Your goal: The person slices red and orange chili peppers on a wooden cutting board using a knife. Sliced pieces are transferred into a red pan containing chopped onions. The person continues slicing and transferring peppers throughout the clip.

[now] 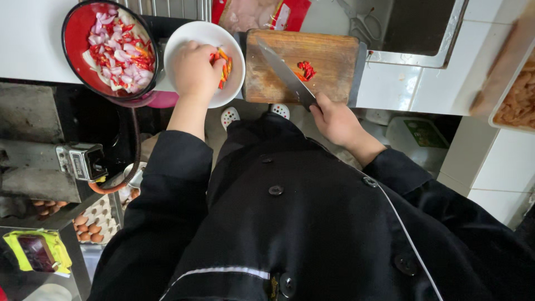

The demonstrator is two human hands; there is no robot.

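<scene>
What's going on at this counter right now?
A person in a black jacket is cutting chillies. The right hand holds a knife over a wooden cutting board with some chopped red chilli. The left hand rests in a white bowl of chilli strips, beside a red bowl of sliced shallots.

1. The white bowl (pixel 184 42) holds red, orange and green chilli strips (pixel 224 66).
2. The red bowl (pixel 75 33) has a black rim and holds pink shallot slices (pixel 111 47) mixed with red chilli.
3. The wooden cutting board (pixel 329 67) is brown, with red chopped chilli (pixel 306 70) on it.
4. The knife (pixel 285 72) has a grey blade.
5. The chef jacket (pixel 312 234) is black with thin white piping and black buttons.
6. The tabletop (pixel 412 83) is white.
</scene>
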